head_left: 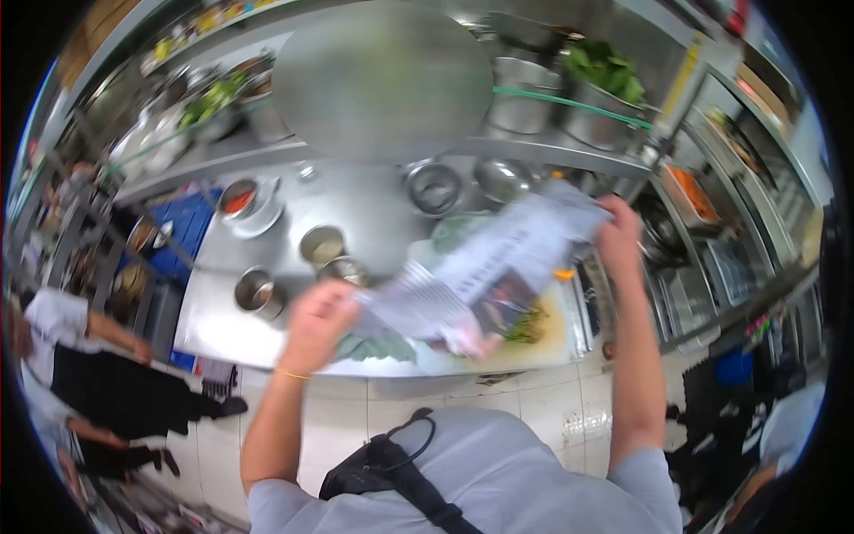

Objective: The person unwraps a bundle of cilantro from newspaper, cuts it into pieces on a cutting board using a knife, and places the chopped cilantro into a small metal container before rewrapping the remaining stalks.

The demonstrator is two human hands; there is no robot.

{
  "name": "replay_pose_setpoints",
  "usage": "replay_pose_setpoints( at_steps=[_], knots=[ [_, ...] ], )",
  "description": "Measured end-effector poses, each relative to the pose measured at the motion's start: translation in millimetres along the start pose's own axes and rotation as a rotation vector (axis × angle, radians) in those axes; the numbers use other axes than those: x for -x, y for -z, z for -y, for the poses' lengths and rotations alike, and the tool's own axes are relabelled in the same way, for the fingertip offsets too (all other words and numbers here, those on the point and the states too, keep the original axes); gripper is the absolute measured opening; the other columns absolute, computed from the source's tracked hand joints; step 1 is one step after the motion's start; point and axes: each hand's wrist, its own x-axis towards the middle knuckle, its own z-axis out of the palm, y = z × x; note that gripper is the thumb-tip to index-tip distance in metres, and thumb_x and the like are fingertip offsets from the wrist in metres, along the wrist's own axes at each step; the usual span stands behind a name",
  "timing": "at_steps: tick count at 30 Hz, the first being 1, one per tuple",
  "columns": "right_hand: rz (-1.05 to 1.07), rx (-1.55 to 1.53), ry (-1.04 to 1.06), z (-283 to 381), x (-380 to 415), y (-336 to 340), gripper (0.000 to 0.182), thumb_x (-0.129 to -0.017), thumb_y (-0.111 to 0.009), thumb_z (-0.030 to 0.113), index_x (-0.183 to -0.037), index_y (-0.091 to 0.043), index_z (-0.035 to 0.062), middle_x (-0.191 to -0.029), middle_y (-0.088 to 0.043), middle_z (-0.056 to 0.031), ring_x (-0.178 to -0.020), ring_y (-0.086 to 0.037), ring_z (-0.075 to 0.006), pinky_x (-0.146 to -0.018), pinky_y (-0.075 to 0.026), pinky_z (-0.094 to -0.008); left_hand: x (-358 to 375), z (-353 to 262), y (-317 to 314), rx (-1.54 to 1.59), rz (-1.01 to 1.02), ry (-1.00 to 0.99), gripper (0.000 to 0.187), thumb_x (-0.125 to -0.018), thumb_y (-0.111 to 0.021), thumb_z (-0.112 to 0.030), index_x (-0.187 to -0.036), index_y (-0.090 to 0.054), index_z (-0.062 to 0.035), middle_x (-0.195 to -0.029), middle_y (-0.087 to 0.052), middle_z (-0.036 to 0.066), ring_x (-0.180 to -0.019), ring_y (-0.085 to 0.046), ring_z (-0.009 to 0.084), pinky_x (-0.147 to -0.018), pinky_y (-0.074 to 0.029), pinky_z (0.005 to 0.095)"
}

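A printed, see-through plastic bag is stretched slantwise over the steel counter, blurred by motion. My left hand, with a yellow band at the wrist, is closed on its lower left end. Higher up, my right hand grips the other end. A blurred pinkish piece shows at the bag's lower edge. Beneath lies a pale cutting board, partly hidden, with chopped green herbs on it. Green cloth lies at the counter's front edge, just below my left hand.
Metal pots and bowls stand on the counter. A pot of leafy greens sits on the shelf behind. At right is a rack with a tray of orange food. People stand on both sides.
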Motion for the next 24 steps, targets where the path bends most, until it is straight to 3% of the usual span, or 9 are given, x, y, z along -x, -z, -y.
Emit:
replay_pose_setpoints(
  at_steps=[1,2,5,7,8,10,12,18,24],
  knots=[
    [-0.044,0.112,0.098,2.8,9.4,16.7,0.02,-0.078,-0.058,0.004,-0.097,-0.065,0.0036,-0.087,-0.062,0.0014,-0.078,-0.056,-0.0088,-0.068,-0.046,-0.0259,13.5,11.0,-15.3,-0.083,0.061,-0.004,0.014,-0.1,-0.064,-0.014,-0.107,-0.068,-0.0027,-0.095,-0.066,0.0,-0.087,-0.061,0.008,-0.078,-0.051,0.0257],
    [-0.062,0.032,0.099,-14.2,16.7,33.2,0.01,-0.082,-0.059,0.004,-0.092,-0.062,0.0049,-0.087,-0.059,0.0024,-0.082,-0.054,-0.0077,-0.071,-0.044,-0.0241,24.8,40.7,-25.4,0.062,0.147,0.169,0.016,-0.101,-0.064,-0.016,-0.108,-0.068,-0.0018,-0.095,-0.066,0.001,-0.088,-0.061,0.0084,-0.08,-0.052,0.0262],
    [-0.078,-0.221,0.007,4.7,55.7,68.4,0.005,-0.09,-0.06,0.004,-0.095,-0.058,0.0042,-0.09,-0.059,0.0016,-0.083,-0.056,-0.0069,-0.075,-0.047,-0.0237,35.7,71.7,-39.9,-0.01,0.259,0.228,0.023,-0.098,-0.068,-0.019,-0.114,-0.066,-0.0022,-0.106,-0.067,0.007,-0.096,-0.064,0.0143,-0.085,-0.053,0.0311],
    [-0.15,-0.437,-0.024,7.8,75.2,88.5,0.005,-0.094,-0.061,0.006,-0.097,-0.057,0.0043,-0.089,-0.062,-0.0017,-0.081,-0.06,-0.0091,-0.072,-0.049,-0.0246,33.0,80.0,-35.7,-0.315,0.247,-0.072,0.043,-0.091,-0.073,-0.018,-0.129,-0.059,-0.003,-0.127,-0.061,0.017,-0.117,-0.061,0.0301,-0.097,-0.05,0.0402],
    [-0.148,-0.434,-0.024,16.1,84.3,94.9,0.005,-0.094,-0.061,0.006,-0.097,-0.057,0.0043,-0.089,-0.062,-0.0017,-0.081,-0.06,-0.0091,-0.072,-0.049,-0.0246,29.0,91.9,-27.7,-0.313,0.246,-0.071,0.043,-0.091,-0.073,-0.018,-0.129,-0.059,-0.003,-0.127,-0.061,0.017,-0.117,-0.061,0.0301,-0.097,-0.05,0.0402],
    [-0.228,-0.38,0.037,34.1,102.0,108.2,0.009,-0.099,-0.06,0.013,-0.097,-0.058,0.004,-0.089,-0.063,-0.0015,-0.08,-0.061,-0.0092,-0.07,-0.05,-0.0247,19.3,125.7,0.3,-1.067,-0.15,-0.161,0.064,-0.085,-0.077,-0.016,-0.141,-0.048,-0.0031,-0.143,-0.047,0.026,-0.132,-0.047,0.0465,-0.108,-0.043,0.0482],
    [-0.279,-0.32,0.046,45.7,117.3,122.5,0.01,-0.1,-0.059,0.013,-0.096,-0.058,0.004,-0.088,-0.063,-0.0012,-0.078,-0.06,-0.0084,-0.069,-0.048,-0.0235,5.6,148.3,16.6,-1.177,-0.247,-0.045,0.069,-0.084,-0.076,-0.014,-0.144,-0.044,-0.0021,-0.145,-0.043,0.03,-0.133,-0.042,0.0522,-0.111,-0.039,0.0514],
    [-0.456,-0.066,-0.001,82.9,183.0,148.6,0.01,-0.101,-0.059,0.011,-0.094,-0.058,0.0033,-0.082,-0.06,0.0004,-0.07,-0.053,-0.004,-0.062,-0.039,-0.0194,-42.5,189.7,13.3,-0.952,-0.214,-0.162,0.067,-0.085,-0.077,-0.017,-0.142,-0.045,-0.0021,-0.146,-0.043,0.032,-0.132,-0.044,0.0512,-0.11,-0.04,0.0527],
    [-0.536,-0.021,-0.093,95.9,246.7,155.6,0.007,-0.1,-0.06,0.007,-0.096,-0.06,0.0019,-0.084,-0.06,0.0009,-0.078,-0.055,-0.0044,-0.072,-0.042,-0.0195,-95.9,200.1,-7.3,-0.917,-0.099,-0.132,0.065,-0.086,-0.075,-0.019,-0.142,-0.047,-0.0058,-0.147,-0.046,0.026,-0.13,-0.049,0.0467,-0.109,-0.042,0.0517]
  ],
)
